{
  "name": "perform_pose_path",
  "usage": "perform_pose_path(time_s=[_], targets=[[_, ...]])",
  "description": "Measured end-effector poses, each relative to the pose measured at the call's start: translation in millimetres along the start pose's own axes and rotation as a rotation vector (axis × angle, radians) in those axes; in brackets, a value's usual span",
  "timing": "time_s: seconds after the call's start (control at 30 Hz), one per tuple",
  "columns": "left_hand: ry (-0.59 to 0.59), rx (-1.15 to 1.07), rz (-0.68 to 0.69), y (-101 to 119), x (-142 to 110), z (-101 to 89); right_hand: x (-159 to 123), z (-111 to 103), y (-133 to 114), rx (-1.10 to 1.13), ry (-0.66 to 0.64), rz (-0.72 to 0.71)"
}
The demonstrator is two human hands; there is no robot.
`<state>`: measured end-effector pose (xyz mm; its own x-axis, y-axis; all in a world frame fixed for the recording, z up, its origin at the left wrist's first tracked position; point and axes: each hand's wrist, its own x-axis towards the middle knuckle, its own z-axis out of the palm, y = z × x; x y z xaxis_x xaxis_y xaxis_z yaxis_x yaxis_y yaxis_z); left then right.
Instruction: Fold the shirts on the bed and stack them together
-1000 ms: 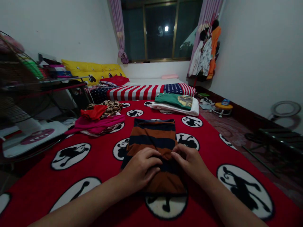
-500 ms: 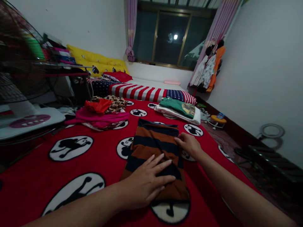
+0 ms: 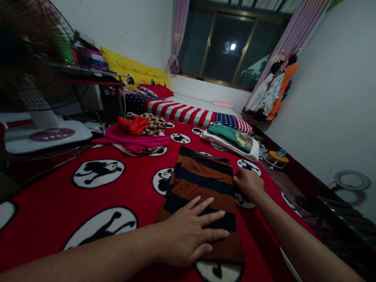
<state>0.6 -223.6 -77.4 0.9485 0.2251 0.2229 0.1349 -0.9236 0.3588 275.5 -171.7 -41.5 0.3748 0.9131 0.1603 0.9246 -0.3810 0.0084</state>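
A folded brown and navy striped garment (image 3: pixel 205 182) lies on the red blanket with monkey prints (image 3: pixel 141 196). My left hand (image 3: pixel 192 231) rests flat on its lower left part, fingers spread. At the garment's right edge, near the upper corner, my right hand (image 3: pixel 249 182) is closed with its fingertips pinching the cloth's border. The fabric looks mostly smooth, with slight creases toward the top. Part of its lower left side is hidden under my left hand.
Folded green and white clothes (image 3: pixel 232 139) are stacked beyond the garment, to the right. A loose heap of pink clothes (image 3: pixel 132 141) with red and patterned pieces lies at left. A fan (image 3: pixel 49 129) stands left; a small orange stool (image 3: pixel 278 156) is at right.
The view has tilted and shifted, so the scene sits farther right. My right hand has curled tighter at the garment's right edge, where creases have flattened. My left hand stays spread on the cloth.
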Motion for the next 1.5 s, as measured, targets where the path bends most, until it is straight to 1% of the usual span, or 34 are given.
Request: perform_pose_path(time_s=[0.07, 0.1, 0.13, 0.17, 0.2, 0.27, 0.3, 0.37, 0.43, 0.47, 0.53, 0.6, 0.63, 0.7, 0.8, 0.87, 0.9, 0.97, 1.07, 1.17, 1.23, 1.33, 1.4, 1.5], targets=[[0.011, 0.0, 0.008, -0.3, 0.0, 0.8, -0.8, -9.5, -15.8, 0.02, 0.149, -0.056], [0.014, 0.0, 0.011, -0.4, -0.1, 1.0, -1.4, -13.3, -25.3, 0.063, 0.226, -0.119], [0.014, -0.002, 0.013, -0.5, -0.3, 1.0, -1.9, -15.9, -35.7, 0.122, 0.275, -0.201], [0.013, -0.006, 0.013, -0.5, -0.6, 0.9, -2.1, -17.0, -46.7, 0.189, 0.292, -0.289], [0.012, -0.014, 0.011, -0.5, -0.9, 0.7, -1.8, -16.7, -57.9, 0.256, 0.281, -0.369], [0.021, -0.042, 0.006, -0.7, -1.4, -0.1, 0.7, -11.9, -80.0, 0.366, 0.229, -0.493], [0.032, -0.067, 0.001, -1.1, -1.3, -0.8, 2.9, -7.8, -90.1, 0.4, 0.211, -0.53], [0.083, -0.153, -0.016, -3.0, 0.2, -2.6, 8.6, 2.2, -107.0, 0.426, 0.207, -0.549], [0.202, -0.279, -0.042, -7.7, 3.4, -5.9, 14.1, 13.4, -117.6, 0.423, 0.227, -0.517], [0.292, -0.336, -0.069, -11.6, 5.2, -8.2, 16.0, 18.7, -120.4, 0.428, 0.242, -0.501], [0.523, -0.382, -0.171, -23.1, 8.4, -14.2, 17.2, 27.3, -121.1, 0.479, 0.29, -0.498], [0.741, -0.321, -0.321, -39.0, 9.7, -20.8, 14.8, 31.6, -117.1, 0.59, 0.365, -0.531], [0.819, -0.271, -0.39, -48.1, 9.5, -23.7, 12.7, 31.9, -114.1, 0.662, 0.405, -0.55], [0.907, -0.197, -0.512, -66.8, 8.5, -27.5, 8.2, 29.6, -107.5, 0.813, 0.442, -0.562], [0.922, -0.258, -0.695, -89.9, 8.0, -26.8, 5.7, 24.8, -100.7, 0.932, 0.369, -0.535], [0.896, -0.333, -0.793, -98.7, 9.1, -24.2, 8.1, 24.9, -99.8, 0.922, 0.338, -0.526], [0.878, -0.341, -0.807, -100.9, 9.8, -22.9, 10.1, 26.1, -100.2, 0.905, 0.336, -0.536], [0.856, -0.285, -0.75, -101.6, 10.7, -20.9, 14.6, 29.2, -101.8, 0.878, 0.326, -0.571], [0.829, -0.171, -0.549, -98.0, 10.7, -18.2, 18.5, 29.0, -102.4, 0.856, 0.252, -0.614], [0.794, -0.101, -0.385, -95.4, 10.4, -13.7, 18.0, 17.7, -97.5, 0.801, 0.13, -0.605], [0.776, -0.06, -0.321, -95.3, 10.3, -10.6, 16.8, 6.4, -92.0, 0.717, 0.047, -0.617], [0.76, -0.029, -0.299, -95.4, 10.2, -8.1, 15.3, -8.7, -83.5, 0.583, -0.089, -0.702], [0.763, -0.031, -0.325, -94.5, 10.0, -7.9, 14.5, -15.6, -78.9, 0.523, -0.166, -0.745], [0.78, -0.054, -0.372, -92.2, 9.7, -8.5, 13.0, -23.2, -73.8, 0.448, -0.259, -0.755]])
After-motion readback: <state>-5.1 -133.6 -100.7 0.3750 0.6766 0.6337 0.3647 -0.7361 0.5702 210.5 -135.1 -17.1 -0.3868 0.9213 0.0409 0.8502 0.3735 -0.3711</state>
